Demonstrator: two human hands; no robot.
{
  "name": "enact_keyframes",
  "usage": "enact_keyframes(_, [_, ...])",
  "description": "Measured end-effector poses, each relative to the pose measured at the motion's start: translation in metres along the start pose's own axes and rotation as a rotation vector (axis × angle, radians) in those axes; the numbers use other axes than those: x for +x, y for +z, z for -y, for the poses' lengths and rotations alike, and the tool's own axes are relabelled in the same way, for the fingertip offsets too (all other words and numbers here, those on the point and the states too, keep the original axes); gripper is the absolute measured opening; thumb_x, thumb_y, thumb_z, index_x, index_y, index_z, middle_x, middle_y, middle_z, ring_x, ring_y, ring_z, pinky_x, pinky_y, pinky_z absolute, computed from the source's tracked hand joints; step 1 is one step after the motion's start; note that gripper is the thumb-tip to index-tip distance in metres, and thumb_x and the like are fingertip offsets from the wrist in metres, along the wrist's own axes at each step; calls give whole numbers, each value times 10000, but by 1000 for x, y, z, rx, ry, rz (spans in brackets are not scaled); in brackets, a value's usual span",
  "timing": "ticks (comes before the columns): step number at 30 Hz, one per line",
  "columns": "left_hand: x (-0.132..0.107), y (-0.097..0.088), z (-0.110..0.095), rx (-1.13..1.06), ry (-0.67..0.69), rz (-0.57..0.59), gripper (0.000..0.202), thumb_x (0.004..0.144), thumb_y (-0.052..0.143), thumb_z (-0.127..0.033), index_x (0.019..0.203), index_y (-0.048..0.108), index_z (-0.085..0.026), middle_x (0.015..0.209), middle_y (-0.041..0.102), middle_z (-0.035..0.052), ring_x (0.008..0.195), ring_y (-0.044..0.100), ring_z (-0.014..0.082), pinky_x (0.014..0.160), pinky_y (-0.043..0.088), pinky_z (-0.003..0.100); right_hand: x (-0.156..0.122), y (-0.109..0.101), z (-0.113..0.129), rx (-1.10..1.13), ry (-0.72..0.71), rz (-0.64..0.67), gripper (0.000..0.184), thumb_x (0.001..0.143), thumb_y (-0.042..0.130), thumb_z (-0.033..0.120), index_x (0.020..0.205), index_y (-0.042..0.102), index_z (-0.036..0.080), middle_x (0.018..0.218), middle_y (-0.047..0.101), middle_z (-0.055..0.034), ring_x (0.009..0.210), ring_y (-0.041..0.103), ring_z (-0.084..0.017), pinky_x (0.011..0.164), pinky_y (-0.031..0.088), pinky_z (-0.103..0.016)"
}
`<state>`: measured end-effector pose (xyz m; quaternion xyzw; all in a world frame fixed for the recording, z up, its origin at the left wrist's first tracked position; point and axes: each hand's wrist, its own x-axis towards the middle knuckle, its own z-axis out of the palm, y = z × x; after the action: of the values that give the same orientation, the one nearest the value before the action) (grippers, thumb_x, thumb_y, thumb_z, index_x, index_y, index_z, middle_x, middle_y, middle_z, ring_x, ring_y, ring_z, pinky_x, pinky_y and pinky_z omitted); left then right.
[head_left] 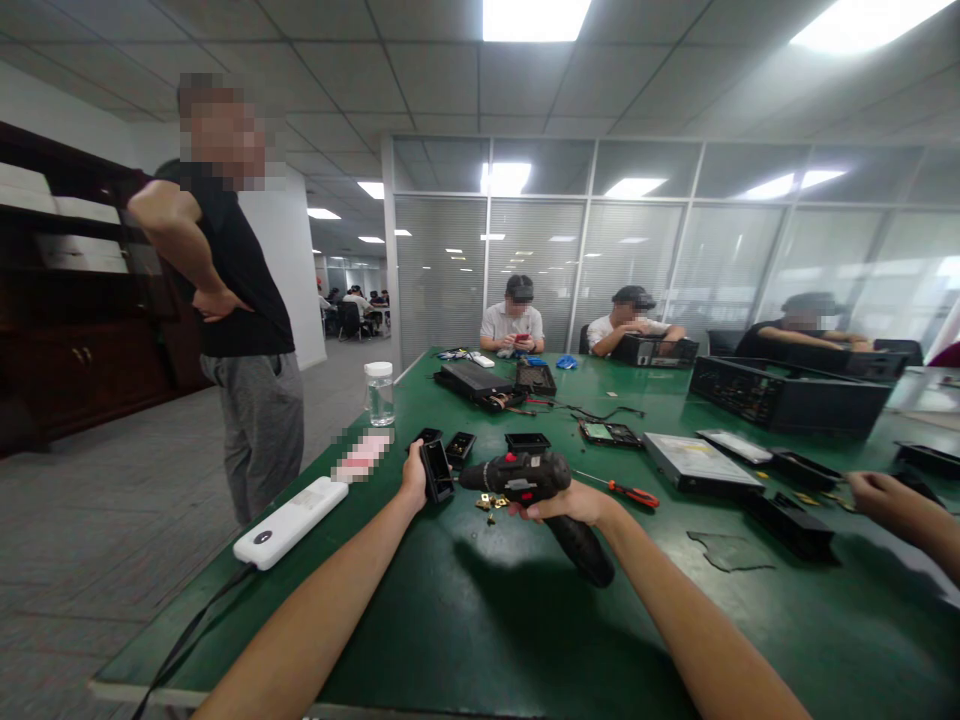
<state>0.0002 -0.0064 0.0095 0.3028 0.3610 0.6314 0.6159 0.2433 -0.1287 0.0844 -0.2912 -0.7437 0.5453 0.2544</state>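
Note:
My left hand (413,478) is closed on a small black open-topped box (436,470), tilted up on its edge. In my right hand (564,505) is a black cordless drill (525,478), held sideways with its chuck pointing left at the box. The drill's tip reaches the box's right side; whether it touches a screw I cannot tell. Several small brass-coloured pieces (491,503) lie on the table just below the chuck. Two more black boxes stand close by, one box (460,447) behind my left hand and another box (527,442) behind the drill.
On the green table (420,620) are a screwdriver (634,493), an optical drive (701,465), a computer case (787,395), a white power strip (292,520) and a bottle (379,395). Another person's hand (892,505) is at the right. A person (240,270) stands left; others sit opposite.

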Motion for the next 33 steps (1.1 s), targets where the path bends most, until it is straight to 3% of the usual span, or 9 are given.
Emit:
enact_keyframes(5, [0, -1, 0, -7, -13, 11, 360, 631, 434, -462, 685, 525, -118, 496, 553, 50, 482, 563, 211, 423, 444, 332, 1, -4, -7, -56, 26, -28, 255, 641, 567, 232, 879, 550, 140, 841, 530, -98, 695, 488, -123, 608, 389, -233])
enact_keyframes(12, [1, -1, 0, -17, -7, 6, 354, 635, 436, -459, 684, 526, -120, 504, 549, 41, 478, 561, 193, 415, 440, 301, 8, -11, -23, -69, 2, 8, 336, 620, 591, 271, 895, 508, 99, 811, 511, -46, 682, 467, -100, 595, 400, -210])
enact_keyframes(33, [5, -3, 4, 11, 2, 22, 383, 622, 429, -491, 698, 513, -125, 500, 550, 50, 470, 561, 210, 422, 447, 342, 7, -10, -19, -40, -24, -1, 279, 607, 595, 216, 852, 524, 102, 781, 513, -27, 708, 461, -99, 659, 379, -214])
